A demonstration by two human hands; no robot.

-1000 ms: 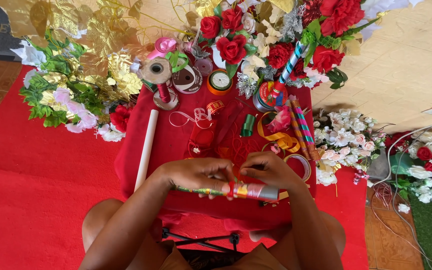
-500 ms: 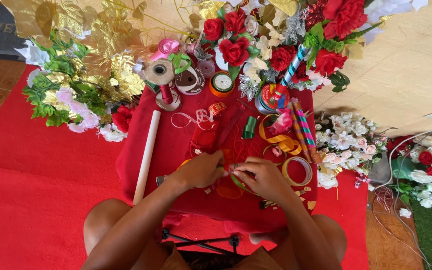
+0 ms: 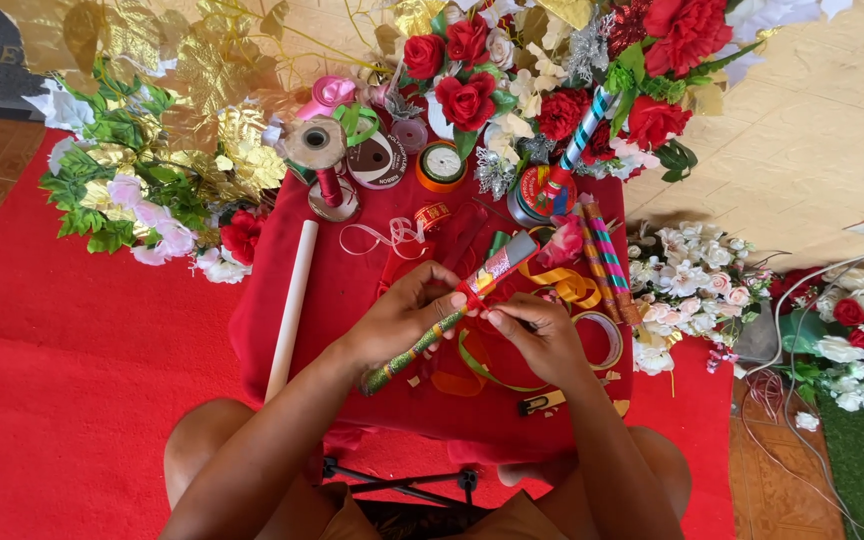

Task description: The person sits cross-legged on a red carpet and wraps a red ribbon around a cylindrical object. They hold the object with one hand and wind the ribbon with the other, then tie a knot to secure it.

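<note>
My left hand (image 3: 407, 312) grips a slim stick (image 3: 414, 347) wrapped in green glitter, red and silver bands, tilted so its silver end (image 3: 512, 255) points up to the right. My right hand (image 3: 534, 337) pinches the stick's middle at a red band (image 3: 474, 291), fingertips touching those of the left hand. Both hands hover over a small table covered in red cloth (image 3: 352, 290). A green ribbon loop (image 3: 482, 365) lies under my right hand.
A white tube (image 3: 292, 305) lies at the table's left. Ribbon spools (image 3: 377, 158), a tape roll (image 3: 607, 340), several decorated sticks (image 3: 607, 258) and a tin (image 3: 534, 192) crowd the back. Red roses (image 3: 467, 100), gold leaves (image 3: 192, 90), white flowers (image 3: 687, 275) and cables (image 3: 802, 340) surround it on red carpet.
The stick lay level across both hands a second ago; it now tilts with its silver end raised to the right, and my hands have closed in on its middle.
</note>
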